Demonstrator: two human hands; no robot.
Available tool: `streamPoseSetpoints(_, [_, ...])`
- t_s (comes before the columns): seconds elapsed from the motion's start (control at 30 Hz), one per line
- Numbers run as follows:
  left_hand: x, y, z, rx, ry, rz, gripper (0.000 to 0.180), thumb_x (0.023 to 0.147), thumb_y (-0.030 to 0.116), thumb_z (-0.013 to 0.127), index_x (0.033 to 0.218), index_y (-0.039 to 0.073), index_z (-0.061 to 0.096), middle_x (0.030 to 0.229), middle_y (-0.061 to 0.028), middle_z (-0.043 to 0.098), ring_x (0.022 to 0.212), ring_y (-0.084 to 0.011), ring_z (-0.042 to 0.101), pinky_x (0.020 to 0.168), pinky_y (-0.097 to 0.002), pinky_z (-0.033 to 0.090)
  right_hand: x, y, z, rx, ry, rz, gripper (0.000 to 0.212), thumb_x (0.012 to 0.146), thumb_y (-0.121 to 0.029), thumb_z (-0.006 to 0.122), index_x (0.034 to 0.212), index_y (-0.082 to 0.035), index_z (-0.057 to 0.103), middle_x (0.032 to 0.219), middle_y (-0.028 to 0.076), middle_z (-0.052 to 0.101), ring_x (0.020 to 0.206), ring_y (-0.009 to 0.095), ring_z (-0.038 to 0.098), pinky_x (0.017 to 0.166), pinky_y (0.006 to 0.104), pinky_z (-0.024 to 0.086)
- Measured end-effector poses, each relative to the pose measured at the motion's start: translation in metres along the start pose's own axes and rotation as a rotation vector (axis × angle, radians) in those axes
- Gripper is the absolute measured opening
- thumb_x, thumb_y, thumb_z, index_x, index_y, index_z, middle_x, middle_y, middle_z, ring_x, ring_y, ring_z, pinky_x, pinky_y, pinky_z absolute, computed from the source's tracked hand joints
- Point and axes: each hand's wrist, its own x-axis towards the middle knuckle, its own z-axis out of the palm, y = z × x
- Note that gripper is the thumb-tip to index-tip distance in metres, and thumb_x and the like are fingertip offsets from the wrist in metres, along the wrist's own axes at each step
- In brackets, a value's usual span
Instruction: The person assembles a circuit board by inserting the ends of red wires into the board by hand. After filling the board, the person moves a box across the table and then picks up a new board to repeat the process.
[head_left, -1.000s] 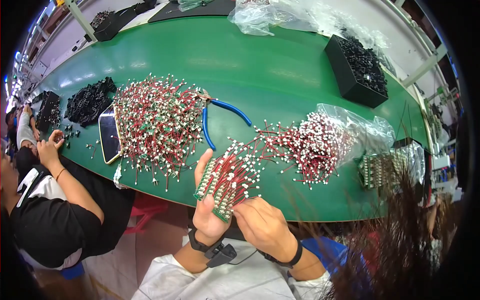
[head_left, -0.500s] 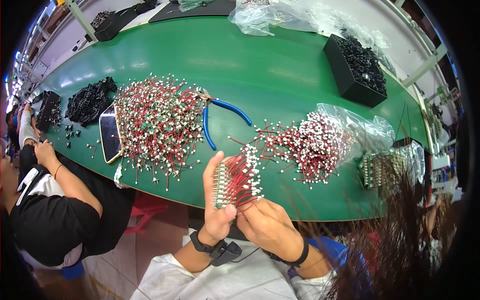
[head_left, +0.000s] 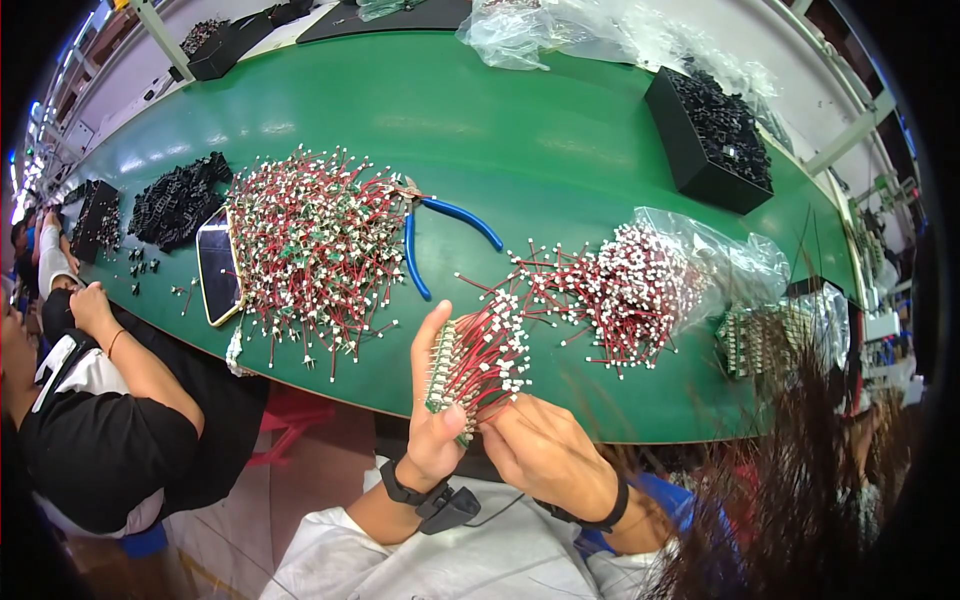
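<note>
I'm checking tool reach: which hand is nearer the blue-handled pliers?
Left. The left hand sits just below the blue-handled pliers; the right hand lies farther right, lower.

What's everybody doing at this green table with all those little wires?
A person's left hand holds up a bundle of red wires with white plugs, and the right hand works at its lower end. More of these wires lie in heaps on the green table, beside blue-handled pliers. A co-worker sits to the left.
</note>
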Motion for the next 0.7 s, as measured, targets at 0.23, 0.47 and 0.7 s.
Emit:
streamPoseSetpoints(0.23, [-0.002,0.001,0.002,-0.001,0.011,-0.008,0.110,0.081,0.045,0.072,0.158,0.003,0.006,0.149,-0.0194,0.039,0.135,-0.0296,0.047,0.113,-0.0428,0.039,0.001,0.003,0.002,0.002,0.023,0.015,0.026,0.080,0.005,0.069,0.104,-0.001,0.062,0.087,0.015,0.065,0.079,0.036,0.065,0.069,0.0430,0.052])
streamPoseSetpoints(0.47, [-0.005,-0.002,0.002,-0.046,0.031,-0.007,0.111,0.081,0.047,0.074,0.158,0.004,0.006,0.151,-0.0197,0.037,0.136,-0.0305,0.046,0.113,-0.0435,0.039,-0.002,-0.003,0.012,-0.073,0.020,0.090,0.024,0.080,0.004,0.069,0.102,-0.003,0.063,0.084,0.014,0.065,0.077,0.035,0.065,0.067,0.0431,0.052])
streamPoseSetpoints(0.7, [-0.002,0.010,-0.009,-0.109,0.122,0.113,0.106,0.082,0.043,0.075,0.157,0.004,0.011,0.147,-0.0237,0.044,0.133,-0.0371,0.051,0.110,-0.0503,0.045,0.001,0.012,-0.010,-0.081,0.138,0.084,0.017,0.078,0.000,0.075,0.092,-0.004,0.066,0.082,0.011,0.064,0.076,0.032,0.064,0.067,0.0410,0.051])
